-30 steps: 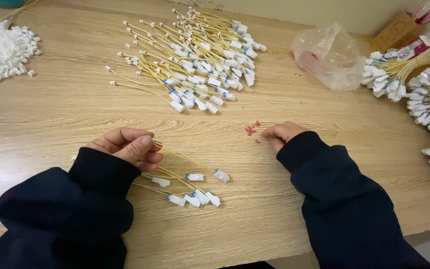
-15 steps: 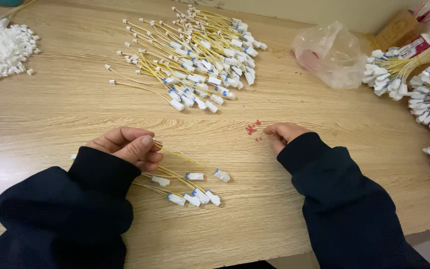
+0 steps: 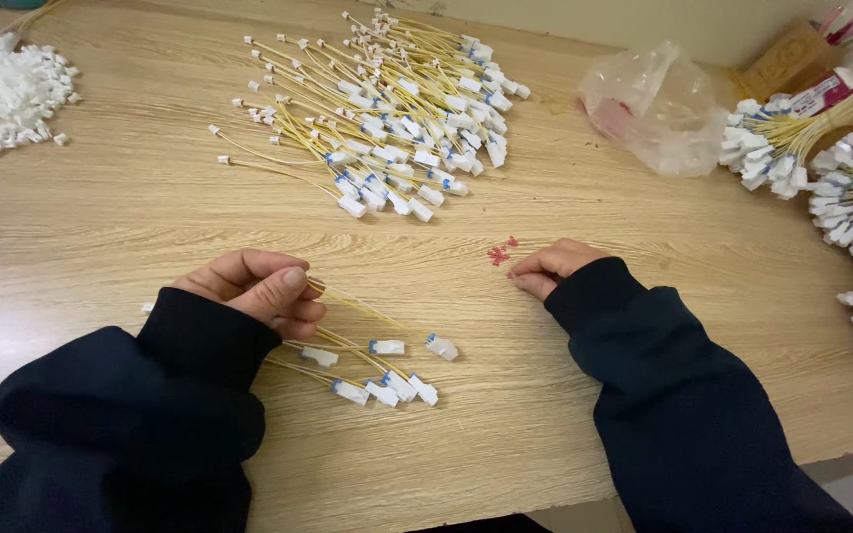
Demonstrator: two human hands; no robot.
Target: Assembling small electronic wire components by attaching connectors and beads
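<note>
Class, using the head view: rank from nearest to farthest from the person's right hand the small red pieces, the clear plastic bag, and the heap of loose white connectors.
From the right hand:
1. Small red pieces, just beside the fingertips.
2. Clear plastic bag, beyond it, toward the table's far edge.
3. Heap of loose white connectors, far left corner.

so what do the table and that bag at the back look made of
Table: looks like wood or wood-look laminate, pale and matte, with straight grain lines. Bag: thin clear plastic, crinkled and glossy, something pink showing through.
</note>
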